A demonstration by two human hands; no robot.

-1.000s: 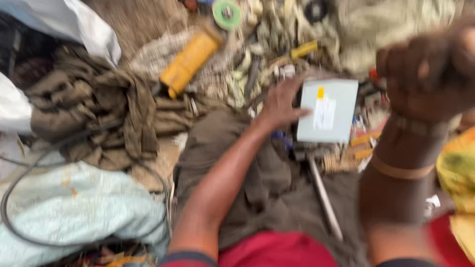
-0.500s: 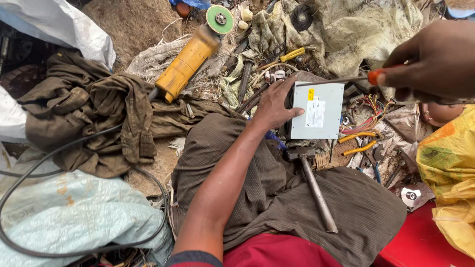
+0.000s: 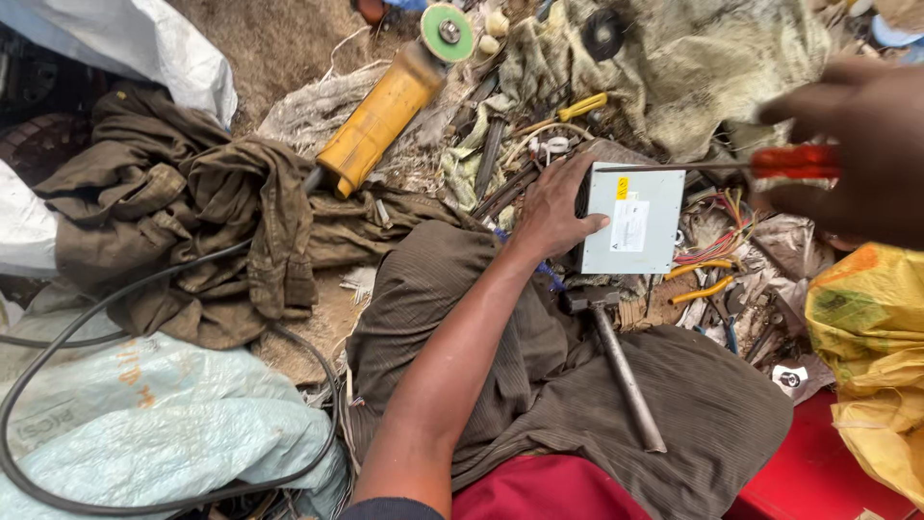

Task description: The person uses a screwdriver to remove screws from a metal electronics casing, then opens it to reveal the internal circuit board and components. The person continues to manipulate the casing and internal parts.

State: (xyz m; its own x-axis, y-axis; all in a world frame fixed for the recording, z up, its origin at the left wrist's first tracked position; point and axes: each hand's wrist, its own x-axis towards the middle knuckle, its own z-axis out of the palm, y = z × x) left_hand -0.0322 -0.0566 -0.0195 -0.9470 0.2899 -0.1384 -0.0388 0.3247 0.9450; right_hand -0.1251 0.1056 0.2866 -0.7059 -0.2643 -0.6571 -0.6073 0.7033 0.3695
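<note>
left hand [image 3: 551,207] fingers wrapped on grey box [image 3: 633,220], right hand [image 3: 852,144] fisted tight round red screwdriver [image 3: 765,163], tip at box edge, hammer [image 3: 616,361] on lap

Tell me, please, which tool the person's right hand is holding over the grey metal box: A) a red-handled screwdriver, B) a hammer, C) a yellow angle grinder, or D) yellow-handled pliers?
A: the right hand grips a red-handled screwdriver, its shaft reaching across the top edge of the grey metal box, which the left hand steadies; the yellow angle grinder, hammer and yellow-handled pliers lie untouched.
</note>
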